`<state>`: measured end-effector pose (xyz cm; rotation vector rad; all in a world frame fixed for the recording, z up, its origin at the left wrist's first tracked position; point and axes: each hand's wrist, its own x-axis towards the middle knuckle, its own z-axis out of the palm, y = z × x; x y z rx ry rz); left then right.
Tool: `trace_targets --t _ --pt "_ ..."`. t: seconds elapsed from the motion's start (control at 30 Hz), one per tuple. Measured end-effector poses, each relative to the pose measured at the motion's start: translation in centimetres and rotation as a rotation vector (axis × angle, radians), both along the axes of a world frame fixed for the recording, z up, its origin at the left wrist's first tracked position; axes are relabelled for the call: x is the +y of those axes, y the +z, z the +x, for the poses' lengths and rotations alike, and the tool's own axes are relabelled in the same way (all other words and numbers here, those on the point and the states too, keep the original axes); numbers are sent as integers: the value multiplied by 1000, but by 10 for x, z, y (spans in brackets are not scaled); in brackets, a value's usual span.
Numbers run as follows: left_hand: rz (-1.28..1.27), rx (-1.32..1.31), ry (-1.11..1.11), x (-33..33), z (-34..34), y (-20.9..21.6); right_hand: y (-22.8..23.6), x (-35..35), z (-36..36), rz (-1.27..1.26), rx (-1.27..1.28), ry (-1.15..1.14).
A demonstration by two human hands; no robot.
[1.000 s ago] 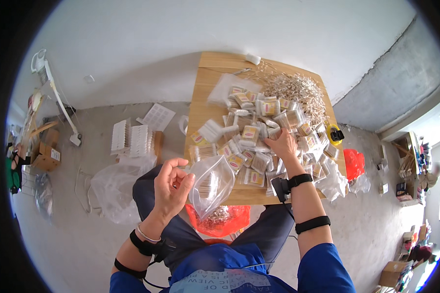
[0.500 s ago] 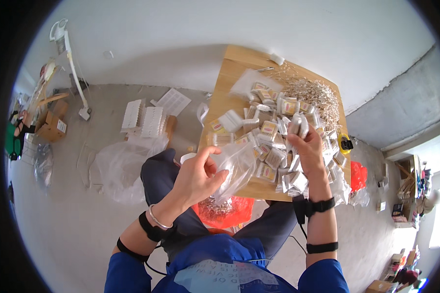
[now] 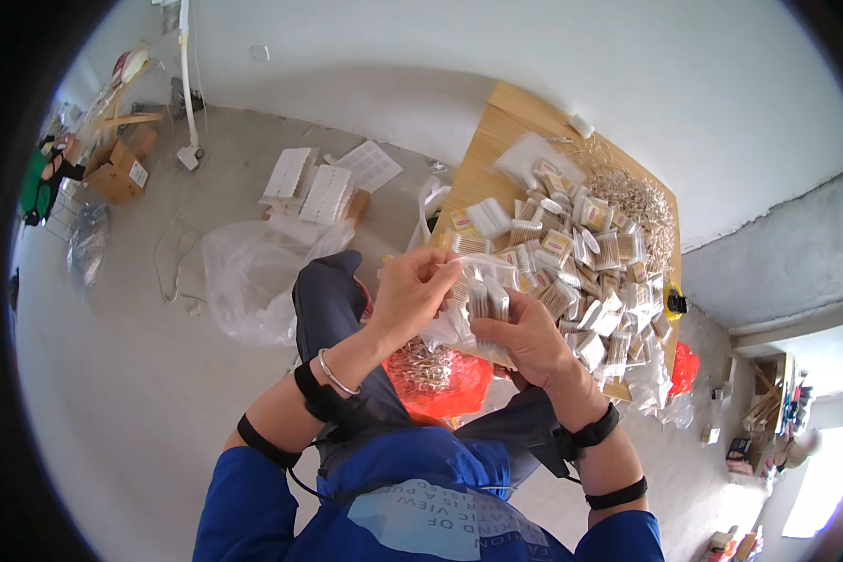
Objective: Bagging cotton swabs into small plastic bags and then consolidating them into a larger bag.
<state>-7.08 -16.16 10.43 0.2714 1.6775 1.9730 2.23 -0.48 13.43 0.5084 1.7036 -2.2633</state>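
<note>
My left hand (image 3: 408,292) pinches the rim of a clear plastic bag (image 3: 445,330) between thumb and fingers. At the same bag, my right hand (image 3: 534,345) grips several small packs of cotton swabs (image 3: 487,302). These packs look to be at or inside the bag's mouth; the clear film makes it hard to tell exactly. Just beyond my hands, a heap of similar swab packs (image 3: 557,245), some with yellow labels, covers much of the wooden table (image 3: 498,117).
Loose swabs (image 3: 632,192) are piled along the table's far right. Below the near edge hangs a red plastic bag (image 3: 459,379) of loose swabs. White stacked trays (image 3: 326,195) and a large clear bag (image 3: 244,281) lie on the floor to the left. A yellow tape measure (image 3: 674,302) sits at the right edge.
My right hand has come from over the heap, down and left, bringing the packs to the bag. My left hand has moved right and slightly up, and the whole view has shifted.
</note>
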Motion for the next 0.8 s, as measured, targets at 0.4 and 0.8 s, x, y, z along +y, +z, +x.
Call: trace_targets --t 0.4,0.8 --pt "-272 671 -10 8 19 -5 -28 -17 -41 318 -258 -8" --pt "-231 633 -67 17 34 -26 -62 -29 -73 1209 101 624"
